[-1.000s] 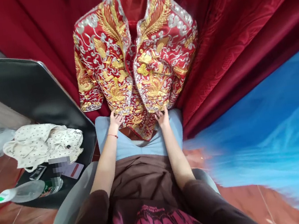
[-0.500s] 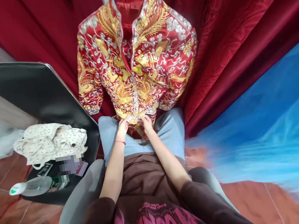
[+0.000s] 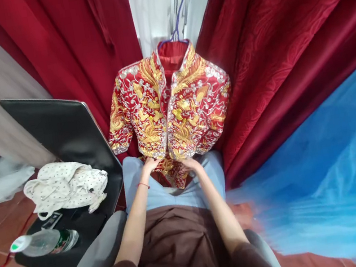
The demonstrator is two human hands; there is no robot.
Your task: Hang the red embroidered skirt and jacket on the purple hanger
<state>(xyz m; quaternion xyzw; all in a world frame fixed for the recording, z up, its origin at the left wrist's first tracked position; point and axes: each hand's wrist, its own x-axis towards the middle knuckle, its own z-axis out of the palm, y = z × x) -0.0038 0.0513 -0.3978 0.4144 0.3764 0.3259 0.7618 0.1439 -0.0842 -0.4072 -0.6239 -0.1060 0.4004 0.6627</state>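
The two hems of the embroidered red jacket (image 3: 171, 112), spread apart a second ago, are now lying together at the centre of the frame, so the front is closing. The left hand (image 3: 150, 163) and right hand (image 3: 188, 164) are meeting at the bottom edge, each grip pinching narrowly on the hem. The jacket is hanging from a purple hanger (image 3: 176, 13) at upper centre.

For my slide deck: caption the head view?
Both hands grip the hem of a hanging embroidered red jacket.
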